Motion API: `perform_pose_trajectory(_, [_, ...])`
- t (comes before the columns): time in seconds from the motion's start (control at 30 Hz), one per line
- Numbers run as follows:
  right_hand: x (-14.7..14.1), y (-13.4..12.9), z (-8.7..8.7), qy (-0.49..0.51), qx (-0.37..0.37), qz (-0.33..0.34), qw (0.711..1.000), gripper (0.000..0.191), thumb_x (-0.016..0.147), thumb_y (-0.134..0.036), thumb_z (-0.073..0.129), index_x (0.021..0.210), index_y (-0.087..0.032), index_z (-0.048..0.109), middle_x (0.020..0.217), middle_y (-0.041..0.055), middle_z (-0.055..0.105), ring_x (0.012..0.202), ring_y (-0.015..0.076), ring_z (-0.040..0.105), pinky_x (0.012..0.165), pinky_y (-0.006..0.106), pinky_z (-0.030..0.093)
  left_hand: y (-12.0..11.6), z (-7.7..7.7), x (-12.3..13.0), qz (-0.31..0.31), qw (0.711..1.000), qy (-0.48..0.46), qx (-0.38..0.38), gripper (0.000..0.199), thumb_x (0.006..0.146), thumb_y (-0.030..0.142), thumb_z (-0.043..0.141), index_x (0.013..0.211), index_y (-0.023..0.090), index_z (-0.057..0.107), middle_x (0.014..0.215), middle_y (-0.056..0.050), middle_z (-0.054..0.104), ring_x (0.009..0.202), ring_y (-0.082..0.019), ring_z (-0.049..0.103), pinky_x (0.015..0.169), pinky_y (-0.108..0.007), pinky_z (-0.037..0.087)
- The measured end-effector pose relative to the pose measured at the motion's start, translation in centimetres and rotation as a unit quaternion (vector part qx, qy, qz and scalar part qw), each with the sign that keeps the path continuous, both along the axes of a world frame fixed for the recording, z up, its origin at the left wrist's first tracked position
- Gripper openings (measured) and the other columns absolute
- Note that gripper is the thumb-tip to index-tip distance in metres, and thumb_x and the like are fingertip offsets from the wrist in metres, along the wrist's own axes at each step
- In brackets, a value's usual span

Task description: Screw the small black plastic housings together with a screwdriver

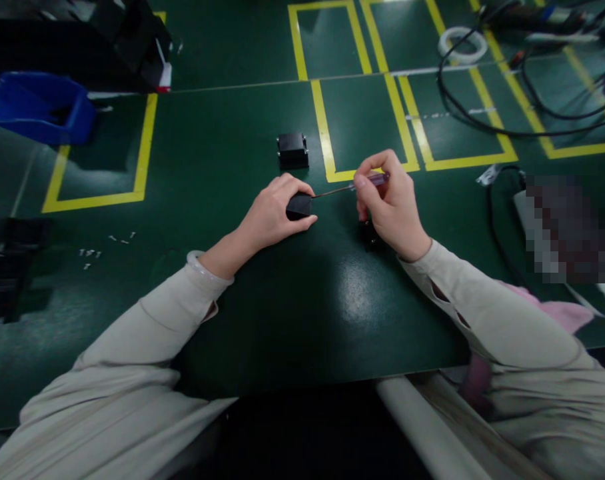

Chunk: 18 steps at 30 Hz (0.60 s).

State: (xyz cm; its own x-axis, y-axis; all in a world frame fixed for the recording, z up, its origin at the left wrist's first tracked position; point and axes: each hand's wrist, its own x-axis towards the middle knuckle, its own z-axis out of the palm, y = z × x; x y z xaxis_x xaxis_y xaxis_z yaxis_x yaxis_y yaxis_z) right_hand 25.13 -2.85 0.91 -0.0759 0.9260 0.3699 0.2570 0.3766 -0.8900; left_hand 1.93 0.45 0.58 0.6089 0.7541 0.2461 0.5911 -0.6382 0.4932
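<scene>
My left hand (276, 212) grips a small black block (298, 206) that rests on the dark green table (222, 167). A thin screwdriver (350, 189) with a purple handle is pinched in my right hand (390, 203). Its metal tip reaches the right side of the block. Another small black part (368, 235) lies on the table under my right palm, mostly hidden. A second black box-shaped part (292, 149) stands a little farther back, apart from both hands.
Several small white screws (90, 253) lie at the left. A blue bin (40, 107) stands at the far left. Black cables (482, 113) and a white tape roll (462, 44) are at the back right. Yellow tape lines (327, 133) mark the table. Black parts (2, 267) sit at the left edge.
</scene>
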Motion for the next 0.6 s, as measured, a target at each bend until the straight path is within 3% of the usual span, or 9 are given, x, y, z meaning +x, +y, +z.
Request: perform_pose_trajectory(0.6, [0.20, 0.11, -0.26, -0.009, -0.003, 0.010, 1.000, 0.030, 0.098, -0.056, 0.053, 0.097, -0.027, 0.049, 0.052, -0.0083, 0.042, 0.040, 0.0062, 0.041, 0.038, 0.024, 0.031, -0.01, -0.01, -0.02, -0.002, 1.000, -0.003, -0.001, 0.031, 0.086, 0.035, 0.067, 0.110, 0.016, 0.063, 0.110, -0.008, 0.065, 0.106, -0.025, 0.060, 0.094, -0.039, 0.049])
